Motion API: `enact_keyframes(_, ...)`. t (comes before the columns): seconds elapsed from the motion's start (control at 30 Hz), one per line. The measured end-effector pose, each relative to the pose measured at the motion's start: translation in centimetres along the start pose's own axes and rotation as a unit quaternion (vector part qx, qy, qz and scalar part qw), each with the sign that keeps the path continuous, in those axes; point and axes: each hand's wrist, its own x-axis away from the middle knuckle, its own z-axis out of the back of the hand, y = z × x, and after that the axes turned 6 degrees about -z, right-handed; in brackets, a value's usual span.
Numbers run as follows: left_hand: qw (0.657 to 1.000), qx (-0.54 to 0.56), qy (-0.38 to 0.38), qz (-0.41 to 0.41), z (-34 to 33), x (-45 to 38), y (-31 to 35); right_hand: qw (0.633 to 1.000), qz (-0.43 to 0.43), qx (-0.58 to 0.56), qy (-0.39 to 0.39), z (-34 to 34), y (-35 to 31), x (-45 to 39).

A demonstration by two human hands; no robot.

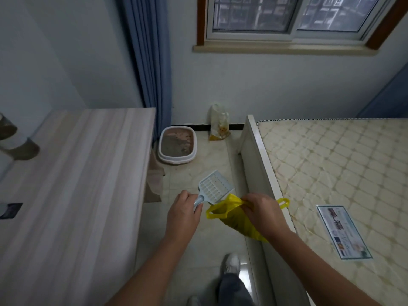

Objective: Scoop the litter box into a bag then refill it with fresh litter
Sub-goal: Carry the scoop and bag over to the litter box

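Observation:
My left hand (184, 212) grips the handle of a pale blue slotted litter scoop (214, 188), its blade pointing up and away. My right hand (260, 210) pinches the rim of a yellow plastic bag (237, 219) that hangs below it, just right of the scoop. Ahead on the floor, against the far wall, sits the white litter box (194, 151), filled with grey-brown litter. A bag of fresh litter (219, 124) leans upright against the wall to the right of the box.
A wooden desk (88, 184) fills the left side, and a bed with a bare mattress (331, 173) fills the right, leaving a narrow tiled aisle (198, 239) between them. A blue curtain (150, 62) hangs behind the box. My shoe (230, 262) is on the floor below.

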Motion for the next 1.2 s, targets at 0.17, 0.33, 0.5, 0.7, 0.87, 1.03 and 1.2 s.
enact_keyframes(0.17, 0.999, -0.042, -0.023, -0.004, -1.4, -4.4, -2.5, 0.999, 0.014, -0.024, -0.021, -2.2, 1.3, -5.4)
enact_keyframes(0.33, 0.995, -0.093, -0.037, 0.001, -2.3, -10.0, -4.3, 0.997, 0.043, -0.032, -0.052, -4.8, 2.8, -12.6)
enact_keyframes(0.5, 0.990, -0.133, -0.052, 0.020, -3.6, -15.4, -4.9, 0.993, 0.089, -0.039, -0.068, -6.0, 3.7, -19.7)
enact_keyframes(0.7, 0.991, -0.110, -0.039, 0.059, -4.9, -20.5, -5.2, 0.986, 0.142, -0.059, -0.065, -5.9, 4.6, -26.0)
enact_keyframes(0.87, 0.993, -0.090, -0.030, 0.068, -5.6, -23.8, -6.5, 0.987, 0.137, -0.067, -0.058, -6.2, 4.8, -29.9)
enact_keyframes(1.03, 0.994, -0.079, -0.021, 0.071, -6.5, -26.6, -9.6, 0.990, 0.112, -0.060, -0.057, -7.7, 4.5, -33.2)
enact_keyframes(1.2, 0.994, -0.035, -0.025, 0.096, -7.6, -30.4, -13.7, 0.995, 0.064, -0.053, -0.058, -9.1, 3.6, -37.2)
